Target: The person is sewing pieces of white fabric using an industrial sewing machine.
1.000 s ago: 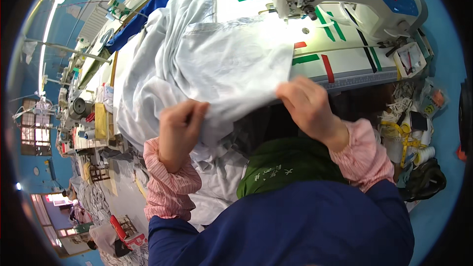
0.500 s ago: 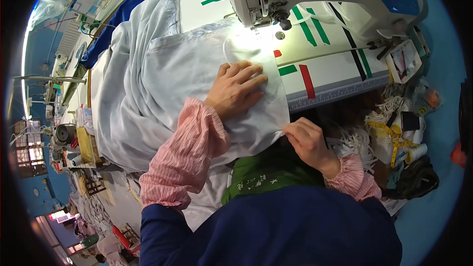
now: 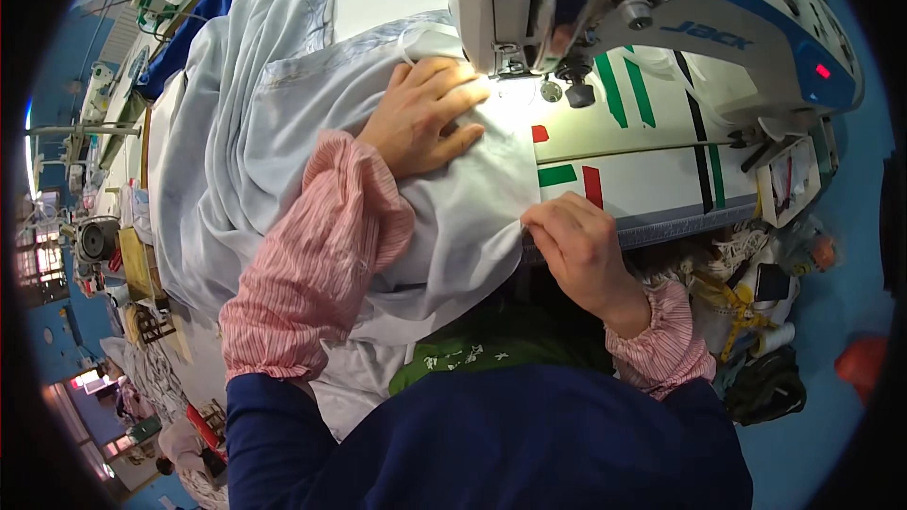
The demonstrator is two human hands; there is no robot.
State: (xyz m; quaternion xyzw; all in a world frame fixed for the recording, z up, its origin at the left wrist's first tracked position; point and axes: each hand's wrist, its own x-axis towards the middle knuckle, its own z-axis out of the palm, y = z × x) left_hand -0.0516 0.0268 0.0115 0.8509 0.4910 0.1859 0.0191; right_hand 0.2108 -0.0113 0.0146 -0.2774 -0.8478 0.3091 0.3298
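Pale blue-grey cloth (image 3: 321,123) is spread in folds over the sewing table, its right edge running up under the lit head of a sewing machine (image 3: 515,9). My left hand (image 3: 425,115) lies on top of the cloth with its fingers apart, the fingertips close to the machine's needle area. That spot is washed out by the lamp, so the needle cannot be made out. My right hand (image 3: 576,250) pinches the cloth's near right corner between thumb and fingers, at the table's front edge.
A ruler strip (image 3: 680,229) runs along the table's front edge, with green, red and black tape marks on the white top. A small open box (image 3: 789,179) sits at the right. Below it are a yellow tape measure (image 3: 742,307), thread spools (image 3: 775,340) and a black bag (image 3: 767,387).
My left hand has moved up across the cloth, nearer the machine head. My right hand still pinches the corner, now slightly higher. The whole view has shifted a little.
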